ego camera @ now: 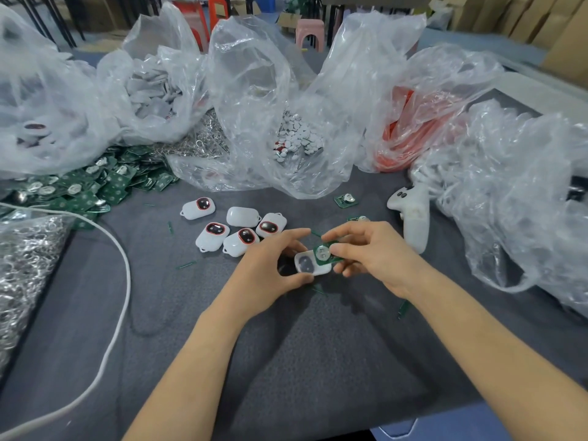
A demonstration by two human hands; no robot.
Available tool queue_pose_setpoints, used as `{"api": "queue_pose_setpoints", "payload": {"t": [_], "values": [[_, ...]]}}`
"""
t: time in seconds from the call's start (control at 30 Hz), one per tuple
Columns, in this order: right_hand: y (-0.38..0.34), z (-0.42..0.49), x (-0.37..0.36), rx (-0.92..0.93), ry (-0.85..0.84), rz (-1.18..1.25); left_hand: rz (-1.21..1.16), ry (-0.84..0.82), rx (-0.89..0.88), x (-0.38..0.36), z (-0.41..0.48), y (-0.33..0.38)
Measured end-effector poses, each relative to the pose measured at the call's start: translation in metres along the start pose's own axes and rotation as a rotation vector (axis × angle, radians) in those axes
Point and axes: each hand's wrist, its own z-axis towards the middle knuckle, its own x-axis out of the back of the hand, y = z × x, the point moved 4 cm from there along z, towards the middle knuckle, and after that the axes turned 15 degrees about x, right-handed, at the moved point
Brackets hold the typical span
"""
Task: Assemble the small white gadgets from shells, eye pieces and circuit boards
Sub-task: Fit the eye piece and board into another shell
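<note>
Head view: near the tabletop's middle, a white shell [313,265] with a dark eye is gripped by the left hand [270,265], while a green circuit board [326,254] is pinched over it by the right hand [372,253].

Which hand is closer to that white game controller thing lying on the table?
The right hand. It sits just left of the white controller, holding a green circuit board. The left hand is farther away, on the other side, holding the white shell.

We see the left hand [273,265] gripping an open white shell [310,265] above the grey bench [286,345], while the right hand [372,253] pinches a green circuit board [326,253] tilted against it. 5 white gadgets [238,229] lie just beyond.
</note>
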Motion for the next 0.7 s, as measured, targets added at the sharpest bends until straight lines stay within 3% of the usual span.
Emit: {"api": "queue_pose_setpoints", "payload": {"t": [0.17, 0.3, 0.6, 0.7], "values": [[-0.002, 0.007, 0.010, 0.033, 0.118, -0.048, 0.017, -0.005, -0.001, -0.001, 0.000, -0.001], [0.000, 0.007, 0.018, 0.032, 0.087, -0.136, 0.069, -0.004, -0.022, -0.002, 0.001, -0.003], [0.006, 0.002, 0.006, -0.053, 0.039, -0.050, 0.062, 0.159, 0.022, -0.002, 0.002, -0.005], [0.007, -0.001, 0.006, -0.050, 0.018, -0.125, 0.045, 0.209, 0.041, -0.001, 0.001, -0.003]]}}
